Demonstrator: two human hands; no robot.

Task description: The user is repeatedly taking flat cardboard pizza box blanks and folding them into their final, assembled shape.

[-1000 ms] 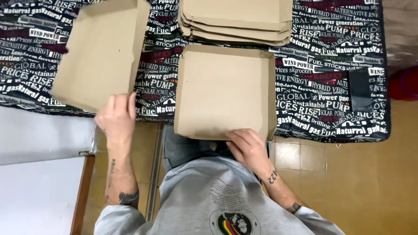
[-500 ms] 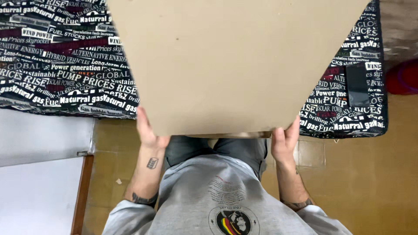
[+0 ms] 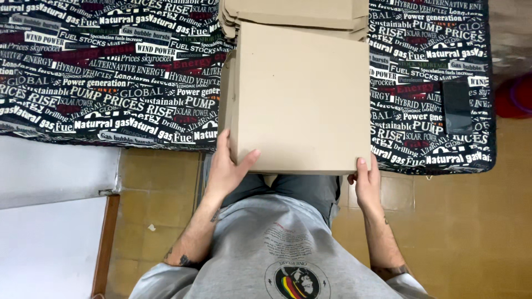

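Two hands on one flat brown cardboard sheet point(image 3: 302, 99), plain, lying on the printed tablecloth point(image 3: 111, 83), near edge overhanging. Left hand point(image 3: 227, 169) grips its lower-left corner, thumb on top. Right hand point(image 3: 366, 182) pinches the lower-right corner. Stack point(image 3: 293, 11) of similar cardboard just behind, touching. Dark phone point(image 3: 457, 105) lies far right.

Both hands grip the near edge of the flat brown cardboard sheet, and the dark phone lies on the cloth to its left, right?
Not quite: the head view shows the dark phone lying right of the flat brown cardboard sheet. The left hand and right hand do grip its near edge.
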